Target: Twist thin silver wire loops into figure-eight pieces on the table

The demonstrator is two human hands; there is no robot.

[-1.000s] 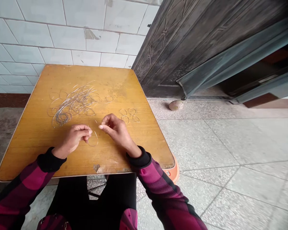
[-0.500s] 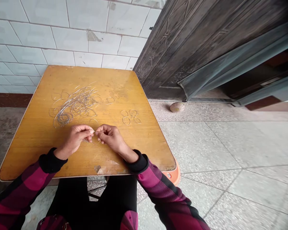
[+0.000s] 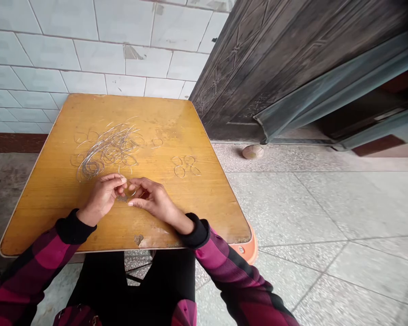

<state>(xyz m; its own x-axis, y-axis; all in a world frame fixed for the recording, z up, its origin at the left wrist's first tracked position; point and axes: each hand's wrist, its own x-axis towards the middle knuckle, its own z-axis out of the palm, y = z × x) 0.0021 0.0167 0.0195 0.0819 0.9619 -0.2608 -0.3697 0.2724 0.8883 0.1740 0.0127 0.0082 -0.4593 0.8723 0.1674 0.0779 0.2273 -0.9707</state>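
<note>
Left hand (image 3: 102, 197) pinches a thin wire loop (image 3: 132, 191), right hand (image 3: 149, 199) curled beside it, grip unclear; tangled wire pile (image 3: 105, 154) at far left, four separate loops (image 3: 183, 166) at right on the wooden tabletop (image 3: 88, 226).

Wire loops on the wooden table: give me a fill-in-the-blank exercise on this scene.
The tangled silver wire lies on the ____ half of the wooden table top in this view. A separate group of ____ wire loops sits to the right of it. The left hand and right hand come out of ____ cuffs.

left; four; black

Soft, even daylight, faint shadows, bowed wide-angle edges.
</note>
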